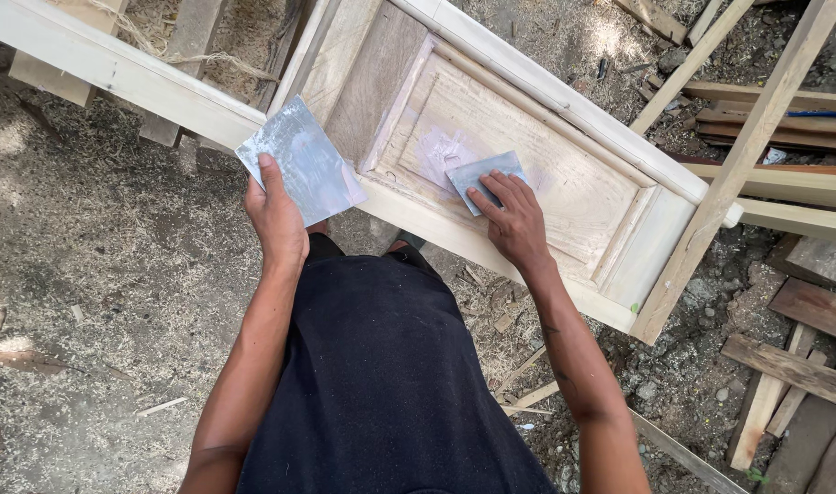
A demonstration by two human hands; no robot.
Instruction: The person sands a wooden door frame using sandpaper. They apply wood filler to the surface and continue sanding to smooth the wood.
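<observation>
The left hand (276, 215) grips a large grey sandpaper sheet (301, 169), thumb clamped over its lower edge, held off the work. The right hand (514, 220) presses a smaller sandpaper piece (480, 176) flat-fingered onto the recessed panel (564, 197) of the wooden door frame (564, 96). A pale rubbed patch shows beside it; judged, most of the panel remains unsanded.

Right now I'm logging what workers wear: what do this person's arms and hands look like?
Both arms are bare with no sleeves showing. The left hand and right hand wear no gloves, rings or watch. A faint dark marking shows on the right forearm. The torso is in a black garment.
</observation>
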